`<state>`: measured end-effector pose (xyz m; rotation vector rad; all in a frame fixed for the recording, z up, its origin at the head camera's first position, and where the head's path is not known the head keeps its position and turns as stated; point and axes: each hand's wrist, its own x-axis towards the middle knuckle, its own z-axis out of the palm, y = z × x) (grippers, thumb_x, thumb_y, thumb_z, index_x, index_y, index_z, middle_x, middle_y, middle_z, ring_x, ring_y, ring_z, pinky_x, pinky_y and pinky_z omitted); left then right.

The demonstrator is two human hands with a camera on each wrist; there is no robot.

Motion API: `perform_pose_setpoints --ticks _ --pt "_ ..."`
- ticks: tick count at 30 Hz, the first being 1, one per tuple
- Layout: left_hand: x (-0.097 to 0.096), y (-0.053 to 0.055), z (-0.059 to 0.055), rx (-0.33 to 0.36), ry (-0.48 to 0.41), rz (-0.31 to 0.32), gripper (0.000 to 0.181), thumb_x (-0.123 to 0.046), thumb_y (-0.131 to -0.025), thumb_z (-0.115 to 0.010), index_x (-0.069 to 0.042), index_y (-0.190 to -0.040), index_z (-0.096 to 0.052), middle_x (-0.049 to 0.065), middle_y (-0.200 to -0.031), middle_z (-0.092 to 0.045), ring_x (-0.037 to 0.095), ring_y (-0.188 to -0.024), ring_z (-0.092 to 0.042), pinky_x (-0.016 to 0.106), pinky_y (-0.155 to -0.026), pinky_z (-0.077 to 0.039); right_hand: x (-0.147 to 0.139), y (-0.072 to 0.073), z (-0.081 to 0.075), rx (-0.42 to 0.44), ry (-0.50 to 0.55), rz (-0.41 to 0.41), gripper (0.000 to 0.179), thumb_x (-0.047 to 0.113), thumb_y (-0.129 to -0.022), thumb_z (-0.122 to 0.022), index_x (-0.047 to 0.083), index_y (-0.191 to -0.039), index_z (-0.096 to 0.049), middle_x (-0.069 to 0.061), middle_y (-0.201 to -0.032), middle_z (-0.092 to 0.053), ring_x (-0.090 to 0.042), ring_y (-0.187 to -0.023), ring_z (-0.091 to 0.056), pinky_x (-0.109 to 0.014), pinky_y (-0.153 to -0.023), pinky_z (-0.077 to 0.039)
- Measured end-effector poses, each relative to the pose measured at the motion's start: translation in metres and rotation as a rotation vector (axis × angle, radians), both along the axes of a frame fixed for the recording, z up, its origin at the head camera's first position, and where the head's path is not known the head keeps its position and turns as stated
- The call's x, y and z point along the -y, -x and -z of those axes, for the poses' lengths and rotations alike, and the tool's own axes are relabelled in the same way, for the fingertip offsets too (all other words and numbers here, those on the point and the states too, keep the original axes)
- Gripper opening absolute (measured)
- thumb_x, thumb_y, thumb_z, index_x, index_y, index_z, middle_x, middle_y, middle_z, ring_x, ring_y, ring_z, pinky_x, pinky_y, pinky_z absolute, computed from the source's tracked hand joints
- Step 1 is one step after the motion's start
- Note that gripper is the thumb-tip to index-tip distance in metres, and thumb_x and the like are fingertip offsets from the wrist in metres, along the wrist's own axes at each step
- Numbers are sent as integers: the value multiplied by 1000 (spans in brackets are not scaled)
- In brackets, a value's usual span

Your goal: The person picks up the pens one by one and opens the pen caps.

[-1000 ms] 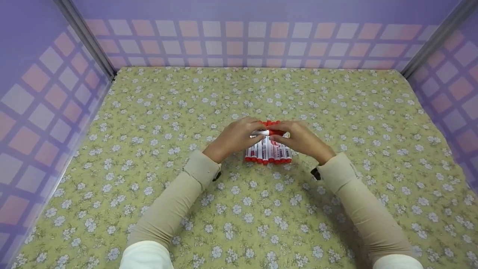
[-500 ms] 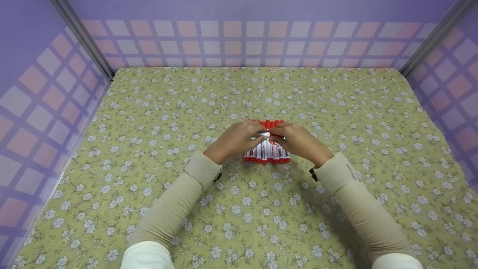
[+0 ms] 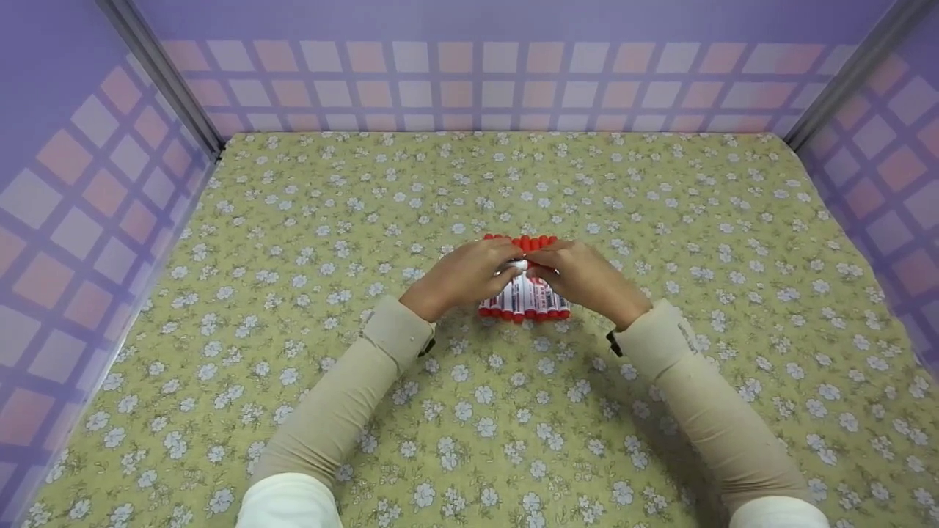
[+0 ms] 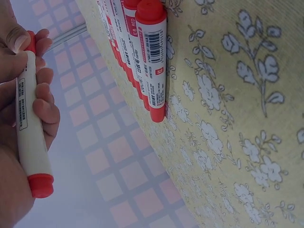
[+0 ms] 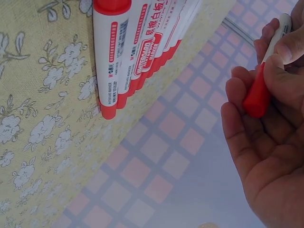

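Observation:
Both hands share one whiteboard marker (image 4: 33, 114), raised above a row of similar markers. My left hand (image 3: 469, 275) grips its white barrel, and the red end plug pokes out below the fingers in the left wrist view. My right hand (image 3: 590, 279) pinches the red cap (image 5: 259, 95) between thumb and fingers. In the right wrist view the cap meets the white barrel; the fingers partly hide the joint. Underneath, several red-and-white whiteboard markers (image 3: 528, 297) lie side by side on the cloth, caps toward the far side. The hands cover their middle parts in the head view.
A yellow-green floral cloth (image 3: 469, 411) covers the table. Purple panels with pink and white squares (image 3: 502, 81) stand along the back and both sides, joined by grey corner posts (image 3: 158, 70).
The right hand has turned slightly on the held marker's cap, and its fingers now cover more of the red in the head view. The row of markers stays in place.

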<state>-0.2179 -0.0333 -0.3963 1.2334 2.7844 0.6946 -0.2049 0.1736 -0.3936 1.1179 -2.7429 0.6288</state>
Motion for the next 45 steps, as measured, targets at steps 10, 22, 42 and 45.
perform_pose_setpoints --ticks 10,22,42,45 --pt "1 1 -3 -12 -28 6 26 -22 -99 -53 -8 -114 -69 6 -109 -68 17 -91 -64 32 -80 -53 0 0 3 -64 43 -34 17 5 -91 -63 0 -105 -73 -14 -90 -73 -19 -68 -66 -29 -63 -56" --pt "3 2 -2 7 -42 8 28 -25 -100 -51 -9 -115 -69 4 -100 -68 14 -78 -58 32 -72 -50 -3 2 5 -97 61 -11 21 6 -90 -65 2 -109 -72 -13 -97 -74 -23 -83 -69 -33 -72 -57" --pt "8 2 0 16 -31 -2 29 -25 -100 -52 -8 -116 -69 6 -113 -68 21 -96 -64 36 -85 -52 -5 2 4 -77 28 11 18 12 -90 -67 2 -103 -73 -12 -92 -73 -22 -79 -67 -32 -70 -56" --pt "10 2 0 18 -24 -16 30 -25 -100 -52 -8 -118 -68 7 -118 -67 21 -102 -63 37 -89 -52 -6 2 4 -71 34 15 18 12 -89 -67 2 -103 -73 -12 -92 -72 -22 -80 -67 -32 -70 -56"
